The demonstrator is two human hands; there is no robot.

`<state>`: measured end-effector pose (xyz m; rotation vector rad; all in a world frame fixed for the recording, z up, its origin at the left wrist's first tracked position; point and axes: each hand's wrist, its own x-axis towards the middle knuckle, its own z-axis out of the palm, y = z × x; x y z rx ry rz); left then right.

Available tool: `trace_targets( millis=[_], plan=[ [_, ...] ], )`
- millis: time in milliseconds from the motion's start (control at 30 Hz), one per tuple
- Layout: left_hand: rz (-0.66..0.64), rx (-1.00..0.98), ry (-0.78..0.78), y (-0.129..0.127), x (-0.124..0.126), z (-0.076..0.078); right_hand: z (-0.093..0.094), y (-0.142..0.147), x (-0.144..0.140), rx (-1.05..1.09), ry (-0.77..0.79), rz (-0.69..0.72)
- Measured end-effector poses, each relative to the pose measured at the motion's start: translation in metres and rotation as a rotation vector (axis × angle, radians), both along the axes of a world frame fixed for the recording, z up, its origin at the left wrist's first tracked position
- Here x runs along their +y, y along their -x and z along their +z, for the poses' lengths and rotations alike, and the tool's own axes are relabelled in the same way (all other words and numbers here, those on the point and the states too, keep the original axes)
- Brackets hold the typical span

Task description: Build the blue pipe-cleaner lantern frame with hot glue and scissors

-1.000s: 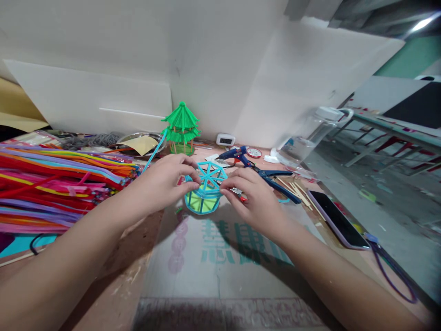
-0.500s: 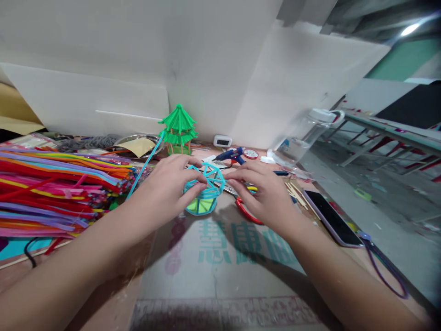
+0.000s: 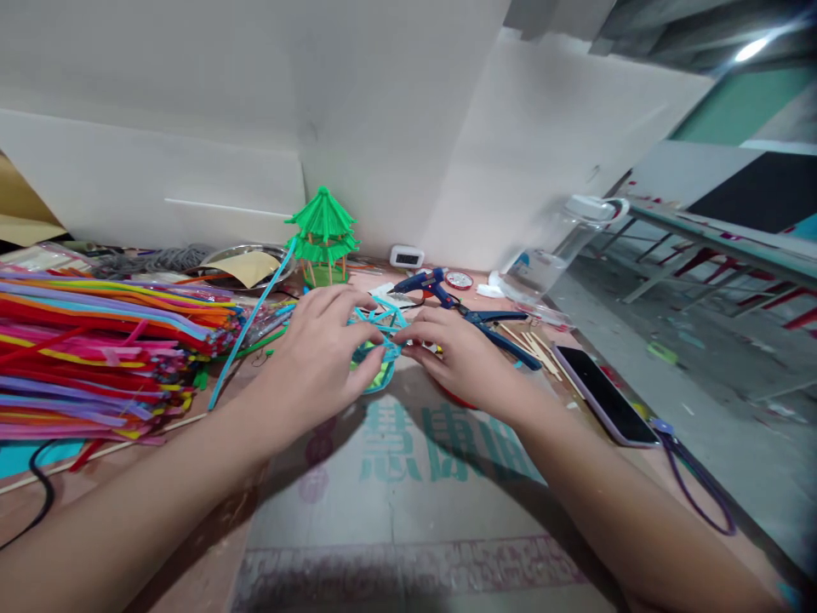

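A light-blue wheel-like frame (image 3: 385,318), with spokes that look like pipe cleaners, is held between my hands, tilted. On its left side the thumb and fingers of my left hand (image 3: 322,349) pinch it, hiding part of the rim. My right hand (image 3: 458,353) closes its fingertips on the right edge. Under the frame shows a yellow-green piece with a blue rim (image 3: 381,380); whether the two are joined I cannot tell. Red scissor handles (image 3: 454,397) lie mostly hidden beneath my right hand.
Behind my hands stand a green tiered pavilion (image 3: 324,228) and a small white clock (image 3: 407,256). A blue glue gun (image 3: 426,283) and dark-blue pliers (image 3: 504,328) lie beyond. Bundled pipe cleaners (image 3: 95,353) fill the left; a phone (image 3: 605,396) and clear bottle (image 3: 555,251) are right.
My right hand has moved in to the left and its fingertips now meet the frame's edge. The frame has tilted flatter. The whole view has shifted slightly.
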<state>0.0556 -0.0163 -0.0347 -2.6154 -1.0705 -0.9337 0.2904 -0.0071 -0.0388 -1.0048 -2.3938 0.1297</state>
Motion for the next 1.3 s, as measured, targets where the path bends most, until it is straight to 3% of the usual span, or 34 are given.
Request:
trace_targets(
  millis=[767,1000,1167,1300],
  plan=[
    [-0.020,0.032,-0.037,-0.001,0.000,-0.001,0.001,0.005,-0.004,0.003,-0.013,0.005],
    [-0.015,-0.037,-0.002,0.013,-0.001,0.016,0.011,0.002,-0.006,0.105,0.021,-0.039],
    [0.040,-0.135,0.149,0.033,0.017,0.029,0.026,0.001,-0.014,0.201,-0.065,-0.108],
    [0.037,-0.214,0.353,0.040,0.038,0.013,0.025,0.012,-0.019,0.236,-0.210,-0.056]
  ],
)
